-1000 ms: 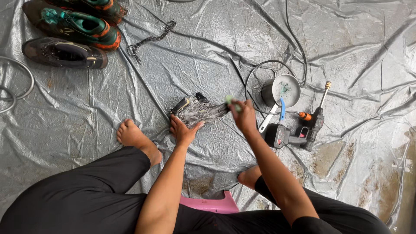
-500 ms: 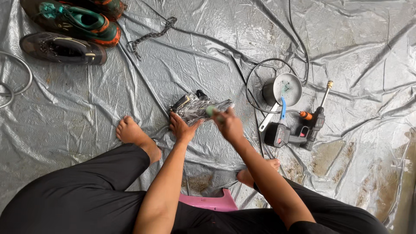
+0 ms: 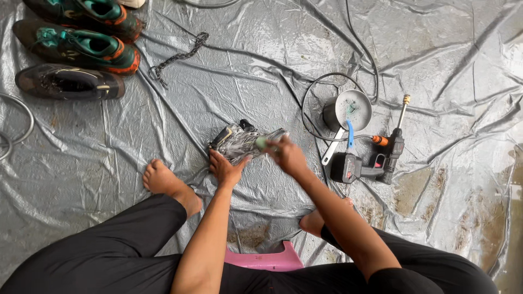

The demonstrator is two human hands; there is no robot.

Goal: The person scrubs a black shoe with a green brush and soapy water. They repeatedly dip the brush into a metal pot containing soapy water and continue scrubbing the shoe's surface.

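A dark shoe (image 3: 238,141) covered in soapy foam lies on the grey plastic sheet (image 3: 239,71) in front of me. My left hand (image 3: 226,167) presses on its near edge and holds it down. My right hand (image 3: 287,155) is closed around a brush with a pale green end (image 3: 262,142), which rests against the right side of the shoe. My bare left foot (image 3: 163,181) sits on the sheet beside my left hand.
Three shoes lie at the top left: two teal-and-orange ones (image 3: 81,46) and a dark one (image 3: 68,83). A small chain (image 3: 180,56) lies near them. To the right stand a metal pot of soapy water (image 3: 348,109), a cordless spray gun (image 3: 376,158) and a black hose (image 3: 338,87). A pink stool (image 3: 264,260) is under me.
My right hand has moved left and down with the brush, from beyond the shoe's right end onto the shoe. My left hand has stayed on the shoe.
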